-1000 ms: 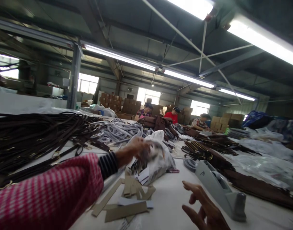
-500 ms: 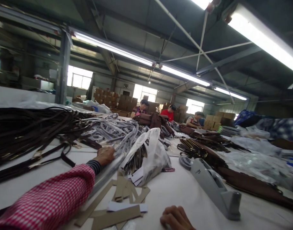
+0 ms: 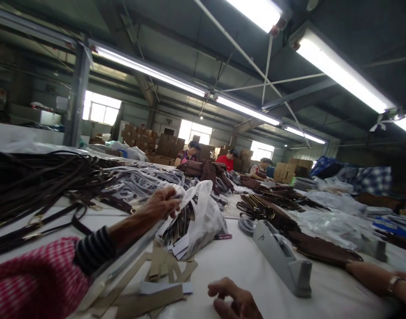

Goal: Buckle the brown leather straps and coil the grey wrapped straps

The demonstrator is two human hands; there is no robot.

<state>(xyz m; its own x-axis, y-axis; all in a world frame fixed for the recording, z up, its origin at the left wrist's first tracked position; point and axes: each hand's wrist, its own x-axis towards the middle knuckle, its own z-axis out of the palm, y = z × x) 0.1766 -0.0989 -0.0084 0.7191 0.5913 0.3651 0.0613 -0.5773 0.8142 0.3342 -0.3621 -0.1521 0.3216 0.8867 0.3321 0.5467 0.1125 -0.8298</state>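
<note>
Brought left hand (image 3: 165, 201) to upper left edge of translucent plastic bag (image 3: 206, 221), fingers bent in narrow grip; could not tell whether pinching plastic or only touching. Kept bag resting on white tabletop (image 3: 243, 261), mouth open toward left hand, with thin strips (image 3: 178, 228) inside. Held right hand (image 3: 234, 301) low over near tabletop, fingers loosely curled with moderate gap, gripping nothing visible. Had tan strips (image 3: 156, 301) lying between hands, below bag, and gray tape dispenser (image 3: 281, 259) standing right of bag, beyond right hand.
</note>
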